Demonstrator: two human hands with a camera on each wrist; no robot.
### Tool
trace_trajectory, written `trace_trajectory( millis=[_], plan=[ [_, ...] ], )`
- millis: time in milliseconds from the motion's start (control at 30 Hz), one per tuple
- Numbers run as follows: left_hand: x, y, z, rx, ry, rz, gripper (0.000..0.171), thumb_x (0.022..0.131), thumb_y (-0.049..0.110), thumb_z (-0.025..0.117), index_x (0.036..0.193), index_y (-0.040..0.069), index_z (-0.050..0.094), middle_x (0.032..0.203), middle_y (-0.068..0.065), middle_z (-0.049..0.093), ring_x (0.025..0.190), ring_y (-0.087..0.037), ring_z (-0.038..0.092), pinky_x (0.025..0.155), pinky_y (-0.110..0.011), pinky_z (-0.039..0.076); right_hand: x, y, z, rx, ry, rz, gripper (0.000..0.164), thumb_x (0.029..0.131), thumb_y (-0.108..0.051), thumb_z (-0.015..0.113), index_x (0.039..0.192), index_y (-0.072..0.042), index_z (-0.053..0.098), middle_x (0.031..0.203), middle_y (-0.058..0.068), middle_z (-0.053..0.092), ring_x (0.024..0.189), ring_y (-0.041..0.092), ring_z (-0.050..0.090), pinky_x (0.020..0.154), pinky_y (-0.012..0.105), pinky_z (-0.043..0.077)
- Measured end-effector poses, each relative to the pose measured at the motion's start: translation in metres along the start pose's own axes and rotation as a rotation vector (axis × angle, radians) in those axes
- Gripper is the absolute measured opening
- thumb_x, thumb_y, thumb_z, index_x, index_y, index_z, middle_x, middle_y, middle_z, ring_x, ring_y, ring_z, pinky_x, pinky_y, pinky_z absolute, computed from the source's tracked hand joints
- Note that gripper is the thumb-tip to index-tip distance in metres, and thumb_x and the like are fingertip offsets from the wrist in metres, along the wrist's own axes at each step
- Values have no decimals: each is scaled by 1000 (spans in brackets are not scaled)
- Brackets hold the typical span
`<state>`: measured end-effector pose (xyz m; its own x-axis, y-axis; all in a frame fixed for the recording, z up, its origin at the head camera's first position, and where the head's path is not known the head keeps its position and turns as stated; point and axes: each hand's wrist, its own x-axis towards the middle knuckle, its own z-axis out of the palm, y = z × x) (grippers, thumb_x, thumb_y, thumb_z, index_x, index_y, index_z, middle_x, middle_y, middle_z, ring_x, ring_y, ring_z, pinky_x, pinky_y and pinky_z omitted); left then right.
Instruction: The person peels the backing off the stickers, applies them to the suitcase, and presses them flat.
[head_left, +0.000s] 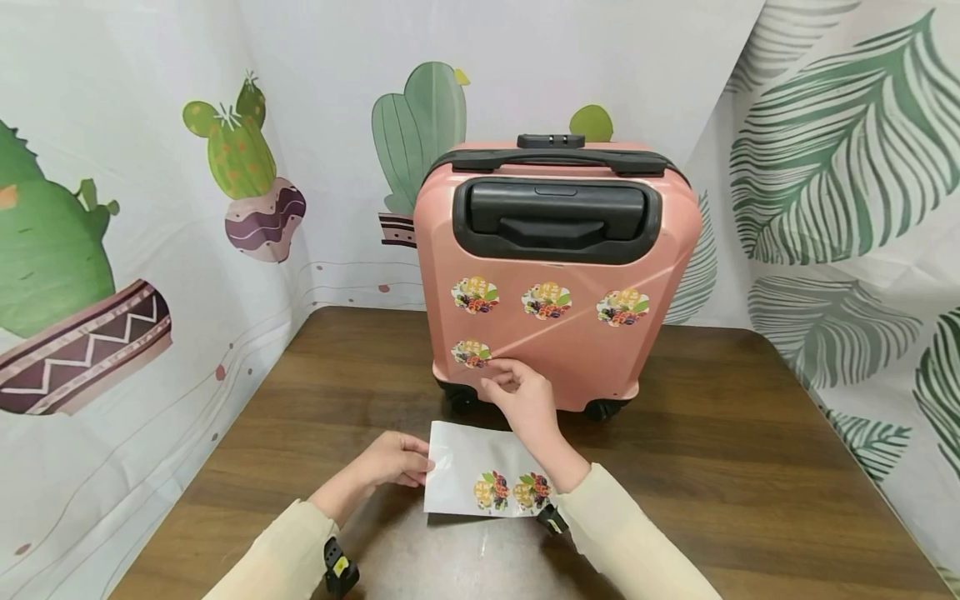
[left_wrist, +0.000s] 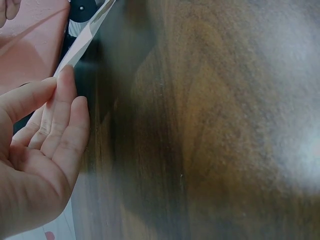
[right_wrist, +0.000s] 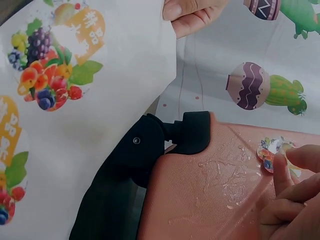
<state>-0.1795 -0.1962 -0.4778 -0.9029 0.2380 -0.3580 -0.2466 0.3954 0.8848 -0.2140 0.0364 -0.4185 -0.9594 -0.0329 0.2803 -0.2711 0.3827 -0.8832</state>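
Observation:
A pink suitcase (head_left: 558, 333) stands upright, with three round fruit stickers in a row across its front. Below the leftmost of these, a fourth fruit sticker (head_left: 471, 353) lies against the shell. My right hand (head_left: 525, 404) pinches this lower sticker's right edge between thumb and index finger, its other fingers curled; the fingertips cover part of it in the right wrist view. Between thumb and fingers, my left hand (head_left: 392, 458) grips the left edge of a white sticker sheet (head_left: 453, 454), raised over the table. Two fruit stickers (head_left: 512, 492) show on the sheet.
Under everything is a dark brown wooden table (head_left: 697, 467). Black wheels (head_left: 606, 408) carry the suitcase, and a black handle (head_left: 555, 227) sits recessed near its top. Behind hangs a white cloth (head_left: 330, 100) printed with cacti and leaves.

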Motion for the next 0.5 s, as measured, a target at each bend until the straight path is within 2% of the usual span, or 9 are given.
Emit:
trace_trajectory(
  millis=[100,233,400,500],
  plan=[
    [0,0,-1,3,0,5,34,88,5,70,116,-14,68,83,-9,77,69,-11,69,73,-35,63,-1,-1,-3,-3,0,-1,24,91,-14,75,114,-7,75,91,14,76,88,29,73,81,40,58],
    [0,0,0,15,4,2,34,88,6,70,116,-13,69,84,-10,77,70,-12,69,74,-36,63,-3,-1,-8,1,-14,-7,22,91,-12,76,112,-6,74,92,14,75,84,24,68,77,32,54],
    [1,-1,0,18,9,0,34,87,6,70,116,-12,69,85,-9,77,71,-13,69,75,-37,63,-5,1,-14,4,-60,-14,21,90,-8,76,111,-3,73,92,14,73,79,14,61,71,21,48],
    [1,-1,0,15,9,8,34,87,7,70,116,-13,68,83,-7,76,71,-13,68,75,-37,63,-7,2,-18,-4,-97,-8,22,90,-7,76,111,-2,73,94,14,73,78,12,58,70,20,47]
  ],
)
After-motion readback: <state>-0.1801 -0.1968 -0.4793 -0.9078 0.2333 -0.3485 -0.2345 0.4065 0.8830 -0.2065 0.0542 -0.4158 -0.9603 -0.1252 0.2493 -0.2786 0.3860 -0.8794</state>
